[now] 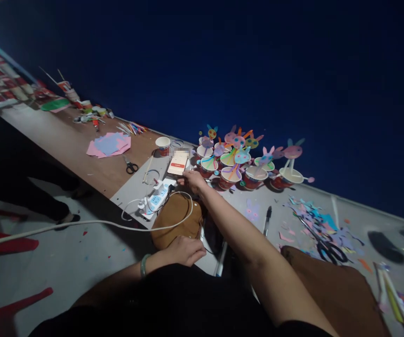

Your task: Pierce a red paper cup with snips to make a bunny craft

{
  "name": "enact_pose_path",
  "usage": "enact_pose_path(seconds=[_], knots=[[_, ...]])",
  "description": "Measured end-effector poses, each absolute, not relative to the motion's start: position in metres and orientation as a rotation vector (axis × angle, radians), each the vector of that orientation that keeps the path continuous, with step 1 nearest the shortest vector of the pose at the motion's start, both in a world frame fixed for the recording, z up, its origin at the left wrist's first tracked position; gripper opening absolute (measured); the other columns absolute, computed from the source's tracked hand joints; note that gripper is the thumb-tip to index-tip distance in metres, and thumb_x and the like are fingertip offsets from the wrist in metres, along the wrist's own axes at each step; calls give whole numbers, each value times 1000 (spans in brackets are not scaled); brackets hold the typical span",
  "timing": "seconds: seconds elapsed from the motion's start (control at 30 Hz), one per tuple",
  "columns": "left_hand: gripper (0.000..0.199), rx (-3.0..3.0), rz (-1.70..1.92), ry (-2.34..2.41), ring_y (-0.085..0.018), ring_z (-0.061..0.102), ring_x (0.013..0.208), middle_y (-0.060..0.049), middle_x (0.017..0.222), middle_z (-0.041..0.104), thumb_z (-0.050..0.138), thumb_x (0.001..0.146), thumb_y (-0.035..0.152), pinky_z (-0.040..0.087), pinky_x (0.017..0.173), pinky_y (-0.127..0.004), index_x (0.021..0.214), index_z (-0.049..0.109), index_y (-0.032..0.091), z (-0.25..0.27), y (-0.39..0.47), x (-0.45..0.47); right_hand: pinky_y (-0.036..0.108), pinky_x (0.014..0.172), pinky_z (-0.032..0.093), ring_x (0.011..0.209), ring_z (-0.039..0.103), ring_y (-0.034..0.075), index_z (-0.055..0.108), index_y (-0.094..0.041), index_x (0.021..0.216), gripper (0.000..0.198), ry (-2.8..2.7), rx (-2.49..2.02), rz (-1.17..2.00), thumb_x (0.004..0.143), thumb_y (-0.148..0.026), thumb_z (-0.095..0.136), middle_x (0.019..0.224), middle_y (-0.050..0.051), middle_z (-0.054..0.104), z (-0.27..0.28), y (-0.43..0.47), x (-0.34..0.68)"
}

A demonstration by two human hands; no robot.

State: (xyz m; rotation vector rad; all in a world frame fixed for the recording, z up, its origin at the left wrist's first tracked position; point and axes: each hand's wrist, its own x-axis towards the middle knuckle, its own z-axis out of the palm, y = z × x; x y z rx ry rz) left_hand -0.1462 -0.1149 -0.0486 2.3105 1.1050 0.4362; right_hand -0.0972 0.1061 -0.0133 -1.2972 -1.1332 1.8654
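Observation:
A phone (178,163) with a lit screen sits above the power strip, partly blurred at its top. My right hand (194,181) reaches across to its lower right corner, the fingers closed on that edge. Below, my left hand (184,251) is loosely curled at the near side of a brown bag (179,213), with a bracelet on the wrist; what its fingers hold, if anything, is hidden. Between the phone and the bag lies a white power strip (156,199) with plugs in it. A white cable (118,223) runs across the bag.
Paper cups (230,177) with paper rabbit figures stand along the wall. Scissors (328,248), paper scraps (328,220) and a black marker (267,217) lie right. Further left are small scissors (131,166) and stacked paper (109,143). Another person's legs (23,173) and red stools (9,229) are left.

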Motion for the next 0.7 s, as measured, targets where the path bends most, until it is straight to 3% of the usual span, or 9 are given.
enact_pose_path(seconds=[0.17,0.37,0.53,0.7], knots=[[37,2281,367,1219,-15,64,71,-3,74,68,41,95,45,38,62,-24,80,60,17,-44,-114,-145,40,84,53,101,60,19,56,-16,121,36,-1255,-1326,1771,92,-37,56,119,9,59,-2,99,-85],[48,2353,287,1284,-15,61,69,-4,71,66,35,97,47,36,61,-25,68,60,17,-40,-117,-142,26,60,51,59,61,11,63,-14,95,15,-1420,-1343,1503,82,-21,65,76,1,67,25,71,0],[29,2376,266,1321,-14,61,73,-2,81,66,45,94,42,37,60,-25,85,59,18,-30,-122,-137,25,52,46,53,58,12,66,-14,85,30,-1529,-1383,1328,66,-34,76,69,3,68,31,13,88],[19,2532,200,1230,-17,61,86,-5,91,64,47,93,35,42,69,-28,98,55,18,-17,-117,-125,31,61,49,63,63,17,66,-15,96,43,-1717,-1570,1137,73,-51,65,76,7,69,13,-56,133]])
